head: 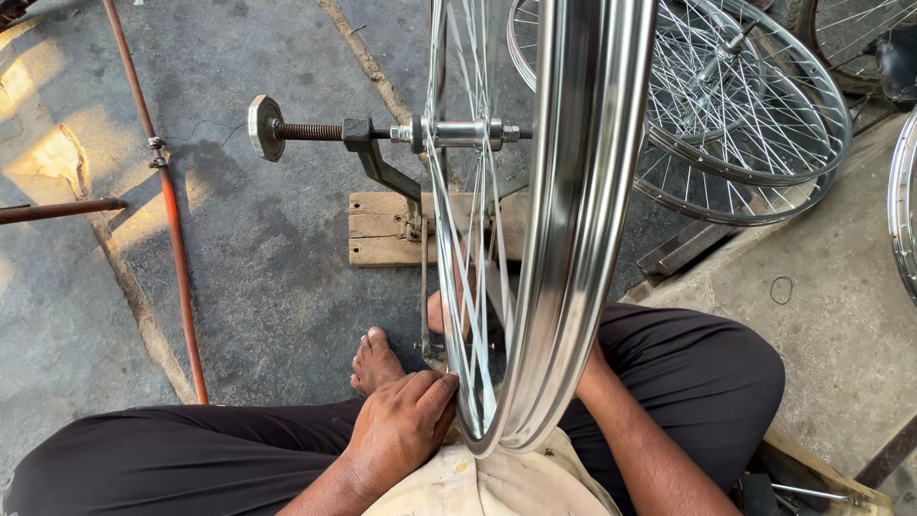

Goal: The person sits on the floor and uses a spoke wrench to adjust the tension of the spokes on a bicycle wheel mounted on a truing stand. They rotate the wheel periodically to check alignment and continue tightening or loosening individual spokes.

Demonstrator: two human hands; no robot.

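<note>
Nearest the camera, below the bicycle wheel rim (573, 239), a cream cloth (487, 483) lies over the lap of a person seated cross-legged in dark trousers (697, 373). The rim stands upright and edge-on, running from the lap up out of the top of the picture. The left hand (401, 425) rests at the rim's lower left, its fingers curled and pressed together against the spokes (468, 287) just inside the rim. The right hand is hidden behind the rim; only its forearm (640, 449) shows, so its grip cannot be told. A bare foot (374, 361) lies just left of the rim's lower part, and another shows dimly through the spokes.

Farther along, the wheel's hub and axle (458, 132) sit left of the rim in a dark metal truing stand (382, 162), whose threaded rod ends in a round knob (263, 127). The stand is fixed to a wooden block (387, 229) on the grey concrete floor (267, 287). A rusty red rod (167, 210) crosses the floor well left of the rim.

Beyond and right of the rim, two more spoked wheels (755, 124) lie stacked, partly blocked by it. Another rim (903, 201) is cut off at the right edge. Small metal parts at the lower right corner are hard to make out.
</note>
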